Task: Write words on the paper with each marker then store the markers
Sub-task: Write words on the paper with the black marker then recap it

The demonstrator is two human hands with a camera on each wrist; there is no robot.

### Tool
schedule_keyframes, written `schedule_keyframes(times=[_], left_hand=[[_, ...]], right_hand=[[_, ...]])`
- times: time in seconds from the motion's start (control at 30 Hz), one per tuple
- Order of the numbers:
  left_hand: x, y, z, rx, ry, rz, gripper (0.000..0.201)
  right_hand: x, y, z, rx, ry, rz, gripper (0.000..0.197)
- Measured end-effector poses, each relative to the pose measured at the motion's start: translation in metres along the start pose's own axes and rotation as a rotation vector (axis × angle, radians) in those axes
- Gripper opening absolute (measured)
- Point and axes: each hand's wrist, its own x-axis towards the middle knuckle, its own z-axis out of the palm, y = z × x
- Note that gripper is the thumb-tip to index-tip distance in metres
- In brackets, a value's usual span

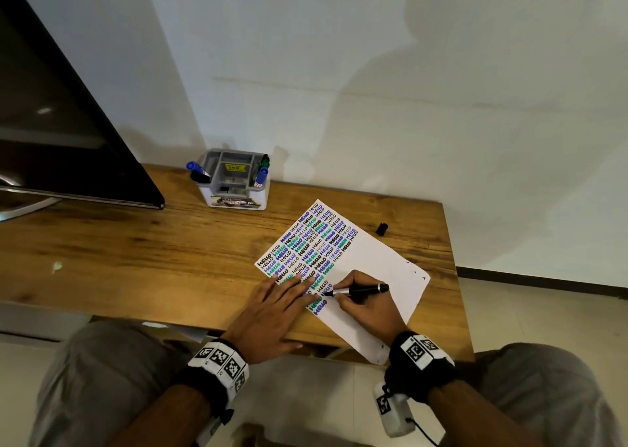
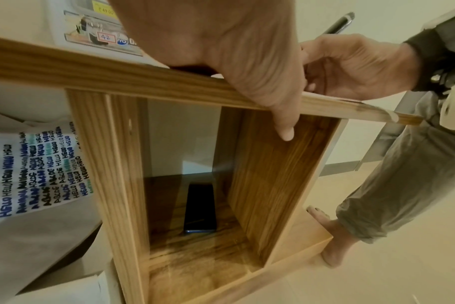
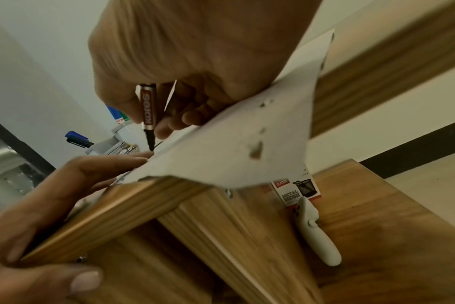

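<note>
Right hand [image 1: 365, 305] pinches the black marker [image 1: 362, 289] in a writing grip — fingers curled round the barrel, tip down on the paper [image 1: 380, 259] at the near-left part of the sheet, beside the last rows of HELLO. Right wrist view confirms it: the marker's nib touches the sheet's surface, thumb and forefinger clamped just above the silver band.

Left hand [image 1: 272, 314] lies flat w/ fingers straight and spread, palm on the worktop [image 1: 136, 242], fingertips pressing the paper's near-left edge to pin it. Thumb hangs over the worktop's near edge — plain in the left wrist view. So that grip is relaxed, holding nothing.

Paper sits at an angle, right of centre; its near corner overhangs the worktop's front edge. Far half is packed w/ HELLO in black, blue, purple and green; right part is blank bar a few small marks.

Black cap [image 1: 381, 228] lies loose on the worktop, just beyond the paper's far-right edge, not touching it.

Far side, by the wall: grey organizer [image 1: 234, 183] w/ compartments. Blue and black markers [image 1: 197, 171] stick up at its left end, green and blue markers [image 1: 262, 171] at its right end.

Far left — a dark screen [image 1: 68, 140] on the worktop.
</note>
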Motion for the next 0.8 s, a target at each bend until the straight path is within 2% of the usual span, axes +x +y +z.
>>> schedule_keyframes(times=[0.4, 0.7, 0.8], left_hand=[[0.000, 0.002, 0.000, 0.006, 0.000, -0.007, 0.086], [0.000, 0.003, -0.002, 0.003, 0.009, -0.004, 0.088], [0.000, 0.004, -0.003, -0.010, 0.020, -0.006, 0.086]], right_hand=[[0.001, 0.011, 0.001, -0.020, -0.003, 0.062, 0.013], [-0.001, 0.008, 0.000, -0.123, 0.020, -0.041, 0.016], [0.000, 0.008, 0.001, -0.085, 0.015, -0.027, 0.014]])
